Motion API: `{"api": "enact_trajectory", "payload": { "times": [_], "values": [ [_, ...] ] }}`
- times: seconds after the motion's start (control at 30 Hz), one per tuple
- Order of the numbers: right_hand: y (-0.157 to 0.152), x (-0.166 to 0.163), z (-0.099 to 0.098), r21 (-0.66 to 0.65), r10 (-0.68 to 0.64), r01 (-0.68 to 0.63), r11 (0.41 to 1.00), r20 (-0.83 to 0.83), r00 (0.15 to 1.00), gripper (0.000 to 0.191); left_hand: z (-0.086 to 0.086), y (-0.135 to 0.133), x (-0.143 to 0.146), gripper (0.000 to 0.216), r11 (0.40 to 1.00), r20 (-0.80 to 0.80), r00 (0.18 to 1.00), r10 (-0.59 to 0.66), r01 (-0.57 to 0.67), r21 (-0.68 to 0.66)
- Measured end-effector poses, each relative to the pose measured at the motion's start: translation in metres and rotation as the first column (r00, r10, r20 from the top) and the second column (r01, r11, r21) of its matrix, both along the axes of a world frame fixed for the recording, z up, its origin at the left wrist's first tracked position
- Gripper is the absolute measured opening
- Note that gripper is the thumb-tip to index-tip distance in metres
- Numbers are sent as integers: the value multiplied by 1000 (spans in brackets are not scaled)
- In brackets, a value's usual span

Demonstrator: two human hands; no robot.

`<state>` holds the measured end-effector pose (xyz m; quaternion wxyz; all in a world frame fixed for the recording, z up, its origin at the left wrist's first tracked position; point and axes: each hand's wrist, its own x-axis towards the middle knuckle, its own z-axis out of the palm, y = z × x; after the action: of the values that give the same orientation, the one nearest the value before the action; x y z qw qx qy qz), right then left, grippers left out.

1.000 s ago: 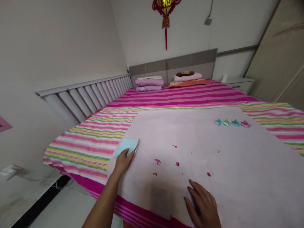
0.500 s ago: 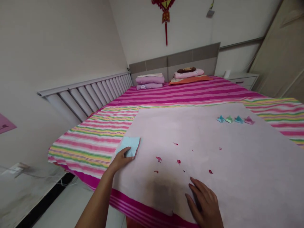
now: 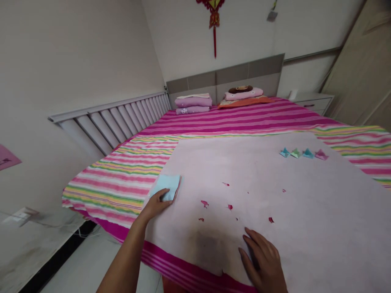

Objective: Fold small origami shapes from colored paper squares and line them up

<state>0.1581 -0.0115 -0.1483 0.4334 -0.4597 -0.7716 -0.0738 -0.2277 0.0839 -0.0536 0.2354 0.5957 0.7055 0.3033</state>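
Observation:
My left hand [image 3: 157, 205] is at the near edge of a stack of square coloured paper [image 3: 171, 183], its top sheet light blue. The fingers lie over the top sheet and the thumb is along the near side, so the stack is gripped at that edge. Pinkish layers show along the stack's right side. My right hand [image 3: 261, 258] rests on the pale sheet [image 3: 241, 162] near the front, fingers loosely bent and apart, holding nothing. Four-cornered details are too small to tell on the folded paper boats [image 3: 308, 153], which stand in a row at the far right.
The pale sheet has several torn holes [image 3: 204, 204] showing red beneath. It lies over a striped bed cover [image 3: 116, 183]. A white radiator [image 3: 104, 126] runs along the left wall. Folded bedding [image 3: 193, 103] sits by the headboard [image 3: 201, 80]; a nightstand [image 3: 311, 99] is at the right.
Both hands keep their places and the paper stack has not moved. Only the camera view has shifted very slightly.

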Motion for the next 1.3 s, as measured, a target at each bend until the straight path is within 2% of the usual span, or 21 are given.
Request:
{"api": "enact_trajectory", "payload": {
  "times": [0.2,0.4,0.6,1.0,1.3],
  "values": [
    [1,0,1,11,-3,3,1000,-1,1000,27,8,2,8,68,996,-130,989,64,-72,-60],
    [1,0,-1,-3,-9,9,1000,-7,1000,27,7,10,29,72,981,-300,942,152,-180,-67],
    [1,1,-1,-11,-10,10,1000,-18,1000,27,8,14,41,58,975,-397,902,173,-213,-59],
    [0,0,0,-17,-6,6,1000,-22,1000,27,11,13,31,54,976,-376,913,160,-203,-78],
    [1,0,1,-7,-3,3,1000,-16,1000,27,10,15,29,46,975,-331,924,194,-218,-36]
  ]
}}
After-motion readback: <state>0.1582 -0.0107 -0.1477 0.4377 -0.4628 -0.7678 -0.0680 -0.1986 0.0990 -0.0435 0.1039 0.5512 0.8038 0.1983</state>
